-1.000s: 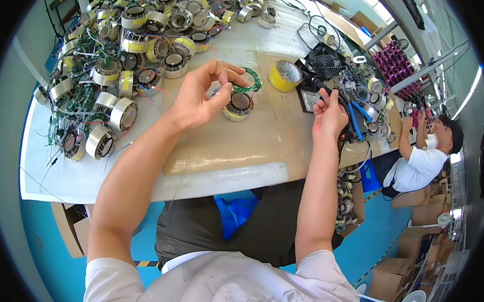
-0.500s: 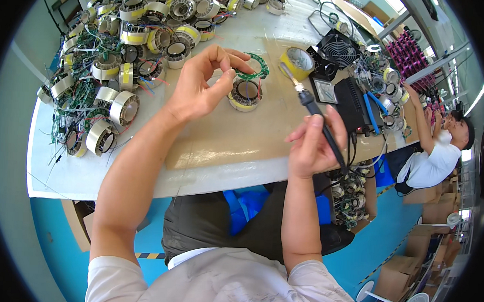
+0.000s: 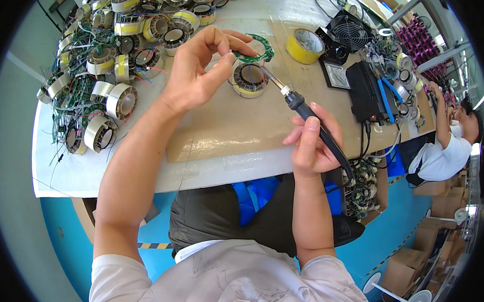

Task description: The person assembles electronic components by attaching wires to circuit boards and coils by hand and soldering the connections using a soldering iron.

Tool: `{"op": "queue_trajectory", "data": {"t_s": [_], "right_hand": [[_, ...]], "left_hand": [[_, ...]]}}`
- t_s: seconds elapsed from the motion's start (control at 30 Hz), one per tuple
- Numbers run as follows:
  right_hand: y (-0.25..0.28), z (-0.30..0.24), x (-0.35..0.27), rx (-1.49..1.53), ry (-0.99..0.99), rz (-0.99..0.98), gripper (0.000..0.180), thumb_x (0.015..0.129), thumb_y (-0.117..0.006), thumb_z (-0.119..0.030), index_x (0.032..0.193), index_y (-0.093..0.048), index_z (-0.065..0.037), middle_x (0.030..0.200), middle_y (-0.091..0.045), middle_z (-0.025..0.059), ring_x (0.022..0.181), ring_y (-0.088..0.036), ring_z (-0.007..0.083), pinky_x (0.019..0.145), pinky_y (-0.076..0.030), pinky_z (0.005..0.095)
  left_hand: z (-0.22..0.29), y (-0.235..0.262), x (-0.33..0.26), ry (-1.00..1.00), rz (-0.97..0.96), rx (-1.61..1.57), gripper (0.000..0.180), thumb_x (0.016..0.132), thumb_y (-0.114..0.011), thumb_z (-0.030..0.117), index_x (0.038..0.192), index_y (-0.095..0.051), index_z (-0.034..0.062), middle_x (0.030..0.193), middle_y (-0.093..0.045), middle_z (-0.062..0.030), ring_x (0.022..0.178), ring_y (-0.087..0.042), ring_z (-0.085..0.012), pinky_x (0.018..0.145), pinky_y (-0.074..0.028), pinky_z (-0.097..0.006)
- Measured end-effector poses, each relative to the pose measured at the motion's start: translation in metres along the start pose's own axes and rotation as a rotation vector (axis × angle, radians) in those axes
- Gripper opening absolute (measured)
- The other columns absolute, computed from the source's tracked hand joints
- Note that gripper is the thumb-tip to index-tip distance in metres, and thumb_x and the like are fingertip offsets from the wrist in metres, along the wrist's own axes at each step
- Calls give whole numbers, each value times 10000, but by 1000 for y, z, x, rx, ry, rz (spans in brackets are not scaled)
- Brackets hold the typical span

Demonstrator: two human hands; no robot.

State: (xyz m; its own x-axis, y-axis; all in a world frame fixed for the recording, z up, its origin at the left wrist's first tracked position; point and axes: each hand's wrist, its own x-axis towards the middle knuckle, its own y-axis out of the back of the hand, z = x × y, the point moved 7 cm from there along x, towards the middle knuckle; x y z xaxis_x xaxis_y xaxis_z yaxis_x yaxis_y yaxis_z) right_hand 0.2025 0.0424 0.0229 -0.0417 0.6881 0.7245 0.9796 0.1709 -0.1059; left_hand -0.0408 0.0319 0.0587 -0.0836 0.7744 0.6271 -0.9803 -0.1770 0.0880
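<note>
Soldering iron (image 3: 296, 102) now nearer the ring board (image 3: 251, 58).

Yellow tape roll (image 3: 301, 52) near black fan (image 3: 348, 36); cardboard boxes (image 3: 402, 271) at right.

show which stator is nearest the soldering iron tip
The stator standing by itself on the brown sheet, just below the green ring-shaped circuit board in the left hand; the heaped stators at left lie farther off.
</note>
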Motion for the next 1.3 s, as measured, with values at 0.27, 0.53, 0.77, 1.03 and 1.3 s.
{"op": "queue_trajectory", "data": {"t_s": [0.27,0.53,0.77,1.03,1.3], "right_hand": [[-2,-1,2,-39,-45,-3,197,880,-667,21,1070,-667,76,680,-699,117,499,-606,103,513,-467,227],[-4,-3,2,-88,-115,-27,183,872,-674,15,1050,-679,54,708,-716,106,506,-619,91,516,-481,219],[-7,-7,5,-100,-6,-82,201,869,-675,20,1067,-674,51,704,-714,100,511,-635,102,503,-479,215],[-5,-5,3,-23,-63,-16,193,873,-681,16,1061,-678,64,726,-709,122,500,-625,104,470,-477,222],[-7,-5,5,-82,-39,-76,197,878,-678,12,1068,-674,60,729,-713,123,500,-627,105,489,-484,219]], "left_hand": [[1,0,1,-2,-13,-1,104,892,-551,-3,884,-462,48,1051,-716,-191,1235,-568,-303,1063,-416,-464],[2,0,1,-12,-11,-17,118,886,-559,8,871,-450,49,1054,-712,-200,1235,-562,-319,1067,-409,-475],[5,1,-1,28,-2,-29,99,855,-552,4,849,-468,55,1047,-710,-197,1240,-560,-324,1062,-416,-485],[5,-1,0,42,-32,4,91,859,-515,18,865,-435,61,1076,-699,-211,1290,-517,-358,1092,-377,-519],[4,0,0,41,-37,15,102,860,-515,6,874,-431,63,1077,-701,-214,1290,-518,-358,1091,-380,-514]]}}
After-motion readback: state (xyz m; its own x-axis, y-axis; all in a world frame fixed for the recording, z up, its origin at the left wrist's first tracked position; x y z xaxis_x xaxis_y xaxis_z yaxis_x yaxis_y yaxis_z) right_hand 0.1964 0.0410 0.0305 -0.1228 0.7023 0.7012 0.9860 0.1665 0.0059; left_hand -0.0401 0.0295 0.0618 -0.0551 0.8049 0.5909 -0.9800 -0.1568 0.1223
